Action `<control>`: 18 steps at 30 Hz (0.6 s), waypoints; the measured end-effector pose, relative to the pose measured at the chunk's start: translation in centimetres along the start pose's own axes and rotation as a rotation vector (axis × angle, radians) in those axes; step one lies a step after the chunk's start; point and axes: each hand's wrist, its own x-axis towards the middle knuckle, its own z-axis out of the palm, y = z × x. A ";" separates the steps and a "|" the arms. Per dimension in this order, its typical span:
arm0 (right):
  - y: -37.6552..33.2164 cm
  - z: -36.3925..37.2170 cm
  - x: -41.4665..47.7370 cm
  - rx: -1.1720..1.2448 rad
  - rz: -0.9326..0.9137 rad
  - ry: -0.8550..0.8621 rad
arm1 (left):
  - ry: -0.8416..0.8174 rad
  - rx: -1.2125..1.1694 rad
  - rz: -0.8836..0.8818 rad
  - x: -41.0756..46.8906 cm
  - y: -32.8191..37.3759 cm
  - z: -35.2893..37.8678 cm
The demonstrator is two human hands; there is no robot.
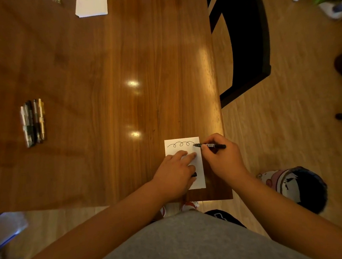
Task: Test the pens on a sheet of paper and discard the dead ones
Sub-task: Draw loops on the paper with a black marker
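At table (205,105) edge, paper (200,175) pressed flat by straight fingers of left hand (174,175), pen (211,145) pinched in right hand (223,157), tip at looped line (181,144), cap (194,174) perhaps under left thumb, spare pens (32,122) well apart.

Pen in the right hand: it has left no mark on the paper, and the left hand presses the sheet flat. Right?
No. The head view shows a looped line across the top of the paper, ending at the tip of the pen in the right hand. The left hand does press the sheet flat.
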 end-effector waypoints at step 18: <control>-0.1 -1.3 0.2 0.012 0.080 0.077 | -0.011 0.040 0.002 0.0 0.0 -0.3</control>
